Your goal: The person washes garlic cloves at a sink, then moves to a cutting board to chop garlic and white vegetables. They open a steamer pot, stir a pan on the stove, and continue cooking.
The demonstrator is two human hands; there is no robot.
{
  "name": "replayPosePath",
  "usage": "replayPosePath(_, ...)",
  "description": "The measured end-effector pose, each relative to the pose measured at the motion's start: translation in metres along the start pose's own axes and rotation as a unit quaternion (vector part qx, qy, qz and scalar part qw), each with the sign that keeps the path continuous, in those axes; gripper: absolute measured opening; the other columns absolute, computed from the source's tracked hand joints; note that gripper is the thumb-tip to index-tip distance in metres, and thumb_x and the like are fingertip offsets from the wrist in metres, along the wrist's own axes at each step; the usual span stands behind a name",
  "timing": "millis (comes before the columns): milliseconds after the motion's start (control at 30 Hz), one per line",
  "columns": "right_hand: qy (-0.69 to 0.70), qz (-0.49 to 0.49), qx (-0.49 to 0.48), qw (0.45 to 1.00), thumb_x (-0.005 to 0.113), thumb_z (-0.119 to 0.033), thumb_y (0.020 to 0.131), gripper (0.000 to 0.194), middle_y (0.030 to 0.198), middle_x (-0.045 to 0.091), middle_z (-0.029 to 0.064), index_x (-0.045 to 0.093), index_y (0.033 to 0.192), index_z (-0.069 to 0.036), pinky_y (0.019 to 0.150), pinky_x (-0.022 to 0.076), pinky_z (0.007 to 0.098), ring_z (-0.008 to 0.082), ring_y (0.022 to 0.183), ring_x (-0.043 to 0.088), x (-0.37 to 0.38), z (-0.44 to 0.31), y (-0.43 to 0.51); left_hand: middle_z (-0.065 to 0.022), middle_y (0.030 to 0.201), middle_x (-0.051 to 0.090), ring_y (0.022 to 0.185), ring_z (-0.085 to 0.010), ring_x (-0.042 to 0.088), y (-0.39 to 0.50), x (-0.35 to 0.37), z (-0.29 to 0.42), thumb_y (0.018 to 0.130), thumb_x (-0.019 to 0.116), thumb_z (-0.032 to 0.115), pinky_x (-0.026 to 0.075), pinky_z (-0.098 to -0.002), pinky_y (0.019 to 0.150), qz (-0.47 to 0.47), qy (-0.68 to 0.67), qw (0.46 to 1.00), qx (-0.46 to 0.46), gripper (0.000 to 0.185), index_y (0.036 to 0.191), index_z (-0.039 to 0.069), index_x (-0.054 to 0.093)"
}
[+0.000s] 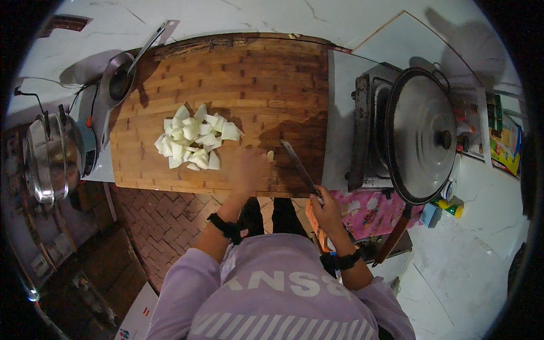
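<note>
A pile of pale, cut vegetable chunks lies on the left part of a wooden cutting board. My left hand, blurred, is over the board's near edge, just right of and below the pile; its fingers and anything in them cannot be made out. A small pale piece rests on the board right beside it. My right hand grips the handle of a kitchen knife at the board's near right corner, with the blade slanting up and left over the board.
A gas stove with a lidded pan stands at the right. A strainer with a handled utensil leans at the board's upper left. A metal pot is at far left. Pink floral cloth hangs below the stove.
</note>
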State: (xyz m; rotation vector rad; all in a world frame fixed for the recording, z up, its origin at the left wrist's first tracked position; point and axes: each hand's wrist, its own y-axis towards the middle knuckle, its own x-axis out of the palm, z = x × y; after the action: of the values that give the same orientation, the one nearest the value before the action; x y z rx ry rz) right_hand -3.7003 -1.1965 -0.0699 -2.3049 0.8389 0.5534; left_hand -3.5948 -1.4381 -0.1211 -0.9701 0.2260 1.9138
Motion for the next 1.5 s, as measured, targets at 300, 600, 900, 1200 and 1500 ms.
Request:
replayPosePath(300, -0.001, -0.007, 0.028, 1.000, 0.057, -0.026, 0.094, 0.030, 0.091, 0.066, 0.0222, 0.057, 0.115, -0.004, 0.067, 0.0496, 0.0447, 0.0397, 0.082, 0.065, -0.007, -0.001, -0.006, -0.0128, 0.099, 0.060, 0.087, -0.0361, 0.062, 0.021, -0.013, -0.006, 0.079, 0.069, 0.005, 0.052, -0.0423, 0.073, -0.070, 0.003, 0.987, 0.142, 0.029, 0.107, 0.011, 0.064)
replayPosePath(600, -0.106, 0.005, -0.073, 0.992, 0.055, -0.019, 0.095, 0.025, 0.099, 0.065, 0.0212, 0.058, 0.114, -0.004, 0.071, 0.0507, 0.0449, 0.0403, 0.088, 0.063, -0.006, -0.020, -0.012, -0.0118, 0.099, 0.061, 0.082, -0.0344, 0.063, 0.003, 0.012, -0.001, 0.080, 0.073, 0.013, 0.051, -0.0422, 0.066, 0.038, -0.017, 0.999, -0.022, 0.025, 0.103, 0.010, 0.063)
replayPosePath(900, -0.124, -0.032, -0.042, 0.991, 0.053, -0.021, 0.097, 0.026, 0.101, 0.065, 0.0214, 0.057, 0.114, -0.002, 0.072, 0.0511, 0.0455, 0.0394, 0.089, 0.063, -0.003, -0.029, -0.013, -0.0130, 0.085, 0.060, 0.073, -0.0335, 0.062, 0.000, 0.013, 0.000, 0.081, 0.073, 0.017, 0.049, -0.0402, 0.061, 0.086, -0.061, 0.994, -0.026, 0.019, 0.096, 0.007, 0.065)
replayPosePath(1200, -0.180, -0.054, -0.011, 0.982, 0.049, -0.019, 0.096, 0.026, 0.102, 0.061, 0.0217, 0.054, 0.117, -0.004, 0.076, 0.0494, 0.0470, 0.0414, 0.092, 0.060, 0.000, -0.035, -0.014, -0.0155, 0.098, 0.060, 0.087, -0.0370, 0.060, 0.001, 0.007, 0.001, 0.086, 0.065, 0.022, 0.050, -0.0456, 0.074, 0.043, -0.077, 0.995, -0.039, 0.019, 0.100, 0.008, 0.065)
replayPosePath(1500, -0.261, -0.053, -0.037, 0.963, 0.052, -0.018, 0.095, 0.027, 0.096, 0.064, 0.0183, 0.051, 0.119, -0.006, 0.067, 0.0534, 0.0462, 0.0373, 0.086, 0.064, -0.004, -0.042, -0.014, -0.0162, 0.089, 0.062, 0.080, -0.0375, 0.063, 0.000, 0.014, 0.003, 0.078, 0.074, 0.011, 0.051, -0.0418, 0.065, 0.100, -0.063, 0.993, -0.021, 0.021, 0.096, 0.004, 0.065)
